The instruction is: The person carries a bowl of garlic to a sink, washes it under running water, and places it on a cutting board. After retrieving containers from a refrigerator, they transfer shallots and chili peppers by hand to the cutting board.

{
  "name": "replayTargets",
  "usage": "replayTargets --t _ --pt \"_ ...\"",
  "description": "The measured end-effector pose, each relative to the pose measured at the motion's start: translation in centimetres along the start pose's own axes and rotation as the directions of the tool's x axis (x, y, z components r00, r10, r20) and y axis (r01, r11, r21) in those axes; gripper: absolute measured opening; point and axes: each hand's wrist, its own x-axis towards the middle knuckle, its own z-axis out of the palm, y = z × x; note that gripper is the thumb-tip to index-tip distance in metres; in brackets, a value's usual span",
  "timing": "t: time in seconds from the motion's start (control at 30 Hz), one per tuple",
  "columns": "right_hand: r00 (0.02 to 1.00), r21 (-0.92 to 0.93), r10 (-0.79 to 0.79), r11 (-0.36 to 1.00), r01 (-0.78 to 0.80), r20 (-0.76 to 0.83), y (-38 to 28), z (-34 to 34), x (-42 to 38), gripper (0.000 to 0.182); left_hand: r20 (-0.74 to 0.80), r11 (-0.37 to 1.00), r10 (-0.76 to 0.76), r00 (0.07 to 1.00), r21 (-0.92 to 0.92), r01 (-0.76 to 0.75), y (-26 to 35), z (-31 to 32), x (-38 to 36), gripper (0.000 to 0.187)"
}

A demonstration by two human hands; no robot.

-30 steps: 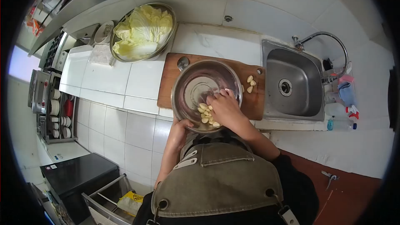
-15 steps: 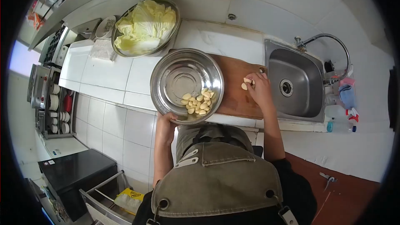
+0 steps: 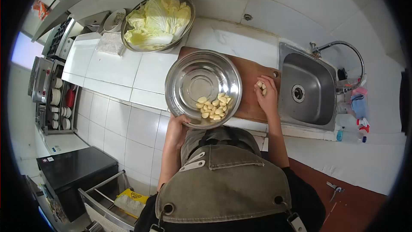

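Note:
A steel mixing bowl [image 3: 184, 75] sits over the left part of a wooden cutting board [image 3: 249, 99], tilted slightly toward me. My left hand [image 3: 176, 131] grips its near rim, thumb over the edge. Several peeled garlic cloves [image 3: 213, 106] lie bunched at the bowl's near right side. On the board's right end, my right hand [image 3: 269, 96] curls around a few more garlic cloves [image 3: 261, 87], with its fingers partly hiding them.
A steel bowl [image 3: 192, 15] of cabbage leaves [image 3: 161, 19] stands at the back of the tiled counter [image 3: 113, 68]. Right of the board is a sink [image 3: 315, 107] with a curved faucet [image 3: 362, 56]. Bottles [image 3: 351, 136] stand beyond it. A small bowl [image 3: 114, 20] is back left.
My right hand has drawn the loose cloves on the board together into its fingers. My left hand keeps its hold on the bowl. The whole view has shifted slightly.

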Motion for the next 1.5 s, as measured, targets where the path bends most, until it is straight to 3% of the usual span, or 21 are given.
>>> replayTargets --t 0.13,0.23,0.3,0.33,0.4,0.47,0.5,0.57,0.67,0.87,0.9,0.97,1.0,1.07,1.1,1.2,1.23,1.3,1.5 --pt "0.996 -0.041 -0.074 0.997 0.073 -0.045 -0.7 0.6 -0.3 0.024 -0.001 1.000 -0.022 1.000 -0.022 0.021 0.6 0.9 -0.3 0.059" --pt "0.990 0.041 0.004 0.999 0.002 -0.144 -2.7 0.4 -0.1 0.022 0.012 1.000 -0.025 1.000 -0.006 0.025 1.0 1.3 -0.7 0.065" --pt "0.975 0.035 -0.131 0.990 0.140 -0.182 -5.7 -0.6 0.2 0.021 0.024 0.999 -0.036 0.999 0.003 0.035 0.8 1.0 -0.5 0.067" --pt "0.976 0.039 -0.128 0.990 0.137 -0.178 -7.5 -1.0 0.2 0.021 0.039 0.999 -0.050 0.998 0.013 0.050 0.7 0.9 -0.6 0.068" --pt "0.980 0.285 -0.034 0.958 -0.023 0.194 -11.0 -1.0 -0.2 0.021 0.023 0.998 -0.032 0.999 0.051 0.031 0.9 1.2 -1.0 0.061" --pt "0.905 0.182 -0.300 0.950 0.254 0.302 -13.1 -0.1 -0.6 0.021 0.014 0.996 -0.011 1.000 0.089 0.010 0.8 1.6 -1.3 0.055" --pt "0.857 0.195 -0.324 0.944 0.266 0.401 -12.9 1.1 -0.9 0.024 0.042 0.995 -0.020 0.999 0.094 0.016 0.7 1.8 -1.4 0.057" --pt "0.795 0.156 -0.395 0.918 0.366 0.460 -13.2 2.7 -1.5 0.027 0.070 0.995 -0.024 0.997 0.099 0.017 0.7 2.1 -1.8 0.059" --pt "0.759 0.054 -0.377 0.909 0.414 0.531 -13.1 4.1 -2.2 0.027 0.123 0.995 -0.060 0.991 0.087 0.050 0.5 2.0 -2.0 0.074" --pt "0.782 0.087 -0.259 0.963 0.256 0.566 -12.7 4.3 -2.9 0.021 0.120 0.993 -0.068 0.990 0.099 0.056 0.3 1.6 -2.3 0.073" --pt "0.787 0.080 -0.254 0.964 0.255 0.563 -12.7 4.0 -2.8 0.021 0.128 0.993 -0.070 0.989 0.101 0.057 0.4 1.7 -2.3 0.073" --pt "0.817 0.341 -0.276 0.934 0.104 0.506 -12.7 3.1 -2.2 0.021 0.094 0.997 -0.060 0.994 0.054 0.056 0.7 2.0 -2.4 0.072" --pt "0.840 0.370 -0.190 0.929 -0.014 0.509 -12.9 1.9 -1.8 0.021 0.060 0.995 -0.067 0.996 0.084 0.062 0.9 1.8 -2.5 0.070" --pt "0.933 0.353 -0.160 0.935 0.039 0.321 -11.5 -0.2 -0.6 0.026 0.037 0.997 -0.053 0.998 0.062 0.051 0.9 1.0 -2.2 0.068" --pt "0.963 0.347 -0.048 0.936 -0.049 0.265 -11.0 -1.4 -0.2 0.027 0.008 0.999 -0.035 0.999 0.035 0.034 0.9 0.6 -2.1 0.066" --pt "0.997 0.090 0.081 0.993 -0.082 0.015 -4.8 -3.5 0.0 0.024 0.030 1.000 0.004 1.000 -0.002 -0.004 1.2 -1.7 -1.6 0.059" --pt "0.997 0.084 0.082 0.993 -0.082 0.011 -3.1 -3.9 -0.2 0.024 0.038 0.999 0.024 0.999 -0.030 -0.023 1.2 -2.2 -1.3 0.056" --pt "0.965 0.021 0.259 0.966 -0.259 -0.033 -0.3 -4.4 -0.7 0.020 -0.029 0.998 0.066 0.997 -0.013 -0.067 2.1 -2.2 -1.6 0.055" --pt "0.972 0.080 0.233 0.969 -0.233 0.008 1.9 -3.3 -1.9 0.014 -0.070 0.990 0.078 0.994 -0.116 -0.086 2.1 -4.3 -1.0 0.055"
